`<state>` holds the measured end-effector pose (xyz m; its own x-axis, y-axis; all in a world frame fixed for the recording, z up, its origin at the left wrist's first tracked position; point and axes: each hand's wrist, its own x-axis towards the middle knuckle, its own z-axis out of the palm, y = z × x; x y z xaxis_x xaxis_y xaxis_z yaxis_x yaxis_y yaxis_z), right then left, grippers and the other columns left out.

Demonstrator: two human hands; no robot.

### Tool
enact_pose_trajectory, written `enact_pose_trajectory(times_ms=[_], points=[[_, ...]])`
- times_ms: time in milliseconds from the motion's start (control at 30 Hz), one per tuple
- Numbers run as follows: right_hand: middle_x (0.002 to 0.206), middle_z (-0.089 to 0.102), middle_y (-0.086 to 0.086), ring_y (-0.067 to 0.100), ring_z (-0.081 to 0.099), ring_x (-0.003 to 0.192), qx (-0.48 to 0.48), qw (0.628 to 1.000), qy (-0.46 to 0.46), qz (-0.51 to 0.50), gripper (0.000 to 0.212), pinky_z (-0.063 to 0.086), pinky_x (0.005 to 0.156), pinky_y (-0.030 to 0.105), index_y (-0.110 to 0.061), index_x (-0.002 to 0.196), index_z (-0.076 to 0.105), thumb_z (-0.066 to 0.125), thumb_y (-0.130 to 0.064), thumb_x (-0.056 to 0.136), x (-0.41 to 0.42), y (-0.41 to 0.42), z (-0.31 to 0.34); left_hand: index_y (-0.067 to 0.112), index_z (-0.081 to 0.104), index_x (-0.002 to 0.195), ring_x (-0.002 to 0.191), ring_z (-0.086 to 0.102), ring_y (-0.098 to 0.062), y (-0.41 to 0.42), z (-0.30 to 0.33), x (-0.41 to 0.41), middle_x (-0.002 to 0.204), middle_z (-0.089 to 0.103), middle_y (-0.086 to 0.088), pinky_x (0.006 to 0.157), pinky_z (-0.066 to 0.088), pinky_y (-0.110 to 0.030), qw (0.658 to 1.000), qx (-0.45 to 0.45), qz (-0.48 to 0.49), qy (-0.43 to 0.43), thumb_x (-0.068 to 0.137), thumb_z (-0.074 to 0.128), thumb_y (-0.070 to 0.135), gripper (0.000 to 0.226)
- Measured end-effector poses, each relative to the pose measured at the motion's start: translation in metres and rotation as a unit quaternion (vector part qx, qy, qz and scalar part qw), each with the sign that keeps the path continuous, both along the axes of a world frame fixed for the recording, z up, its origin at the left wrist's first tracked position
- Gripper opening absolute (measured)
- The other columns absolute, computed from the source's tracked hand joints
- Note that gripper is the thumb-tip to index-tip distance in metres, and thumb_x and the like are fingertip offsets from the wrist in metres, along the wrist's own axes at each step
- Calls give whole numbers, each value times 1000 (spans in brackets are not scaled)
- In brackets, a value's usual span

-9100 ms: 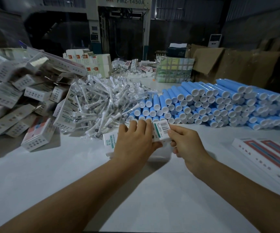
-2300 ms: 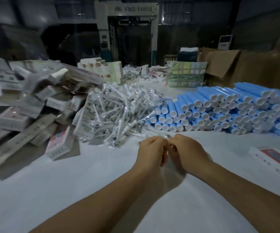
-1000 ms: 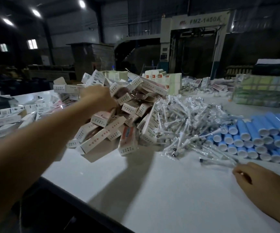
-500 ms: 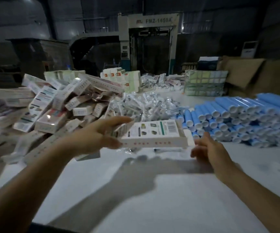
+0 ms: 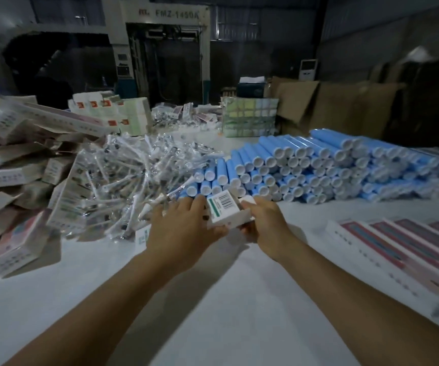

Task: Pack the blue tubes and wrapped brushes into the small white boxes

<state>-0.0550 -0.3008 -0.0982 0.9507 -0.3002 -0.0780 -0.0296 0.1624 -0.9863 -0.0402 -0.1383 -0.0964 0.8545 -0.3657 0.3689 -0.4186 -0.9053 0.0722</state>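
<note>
Both hands hold one small white box (image 5: 225, 208) with a barcode and green stripe, just above the white table. My left hand (image 5: 180, 228) grips its left side, thumb under it. My right hand (image 5: 264, 220) grips its right end, where a flap stands open. A stack of blue tubes (image 5: 318, 165) with white caps lies directly behind the box. A heap of clear-wrapped brushes (image 5: 136, 175) lies left of the tubes. A pile of flat and folded white boxes (image 5: 15, 165) fills the far left. What is inside the held box is hidden.
Long flat red-and-white packs (image 5: 403, 247) lie in a row at the right. Another white box (image 5: 141, 235) lies on the table under my left hand. Stacked cartons (image 5: 250, 120), brown cardboard (image 5: 331, 107) and a machine stand behind.
My left hand fetched a box from the left pile and brought it to the centre. The box has turned from flat and sideways to end-on, and now both hands hold it in front of the tubes.
</note>
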Motion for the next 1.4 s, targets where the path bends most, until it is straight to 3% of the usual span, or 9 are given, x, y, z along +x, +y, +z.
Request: enact_pose_trajectory(times_ms=[100, 167, 300, 433, 600, 700, 967, 1167, 1400], points=[[82, 71, 14, 15, 62, 56, -7, 1000, -7, 5, 20, 44, 44, 23, -10, 82, 67, 51, -14, 93, -1, 0, -2, 26, 29, 139, 115, 45, -20, 4, -7, 1, 128, 47, 5, 87, 34, -34, 999, 20, -14, -40, 79, 26, 74, 76], [70, 64, 10, 17, 56, 57, -123, 991, -13, -42, 25, 42, 51, 25, -5, 75, 62, 52, -20, 93, 0, -3, -3, 25, 27, 141, 115, 46, -18, 8, -5, -3, 129, 46, 5, 87, 35, -33, 997, 44, -24, -53, 76, 9, 74, 84], [60, 49, 3, 14, 41, 54, -332, 925, -99, -158, 26, 32, 50, 27, -8, 69, 54, 50, -19, 92, 20, -33, 26, 22, 29, 143, 115, 48, -19, 6, 0, -15, 134, 48, 4, 90, 37, -33, 995, 79, -41, -33, 72, -8, 70, 94], [92, 61, 11, 22, 52, 78, -497, 818, -144, -251, 17, 38, 64, 31, -5, 92, 62, 47, -12, 92, 62, -92, 89, 12, 59, 123, 90, 63, -23, -2, 6, -26, 107, 64, -2, 73, 48, -37, 994, 83, -68, -23, 80, 14, 67, 83], [127, 50, 21, 39, 47, 118, -736, 627, 78, -242, 27, 41, 96, 42, -5, 118, 57, 48, -11, 93, 106, -164, 134, 24, 21, 139, 116, 38, -18, -15, -1, -22, 133, 39, 6, 98, 29, -36, 992, 89, -84, 15, 80, 3, 77, 81], [126, 57, 16, 37, 54, 115, -765, 573, 210, -207, 30, 47, 93, 43, -8, 117, 62, 58, -12, 88, 115, -175, 131, 21, 12, 143, 125, 34, -20, -15, -3, -13, 142, 32, 3, 103, 26, -36, 987, 132, -89, 9, 85, 8, 68, 75], [115, 62, 13, 32, 61, 103, -753, 566, 274, -193, 28, 44, 72, 33, -8, 108, 66, 67, -22, 84, 123, -178, 132, 22, 10, 144, 125, 34, -20, -13, -14, -7, 141, 33, 3, 102, 26, -35, 989, 106, -97, -20, 99, 26, 52, 57], [104, 63, 11, 29, 57, 82, -735, 592, 270, -188, 18, 41, 62, 31, -8, 77, 58, 58, -24, 88, 121, -179, 138, 23, 15, 140, 121, 37, -20, -13, -16, -6, 137, 38, 2, 99, 28, -34, 991, 84, -100, -35, 99, 31, 53, 54], [116, 60, 19, 35, 59, 102, -740, 620, 158, -205, 35, 40, 71, 33, -2, 114, 61, 47, -30, 98, 99, -164, 154, 21, 17, 143, 121, 38, -21, -14, -11, -8, 138, 38, 1, 99, 29, -36, 991, 97, -81, -47, 96, 26, 57, 60]])
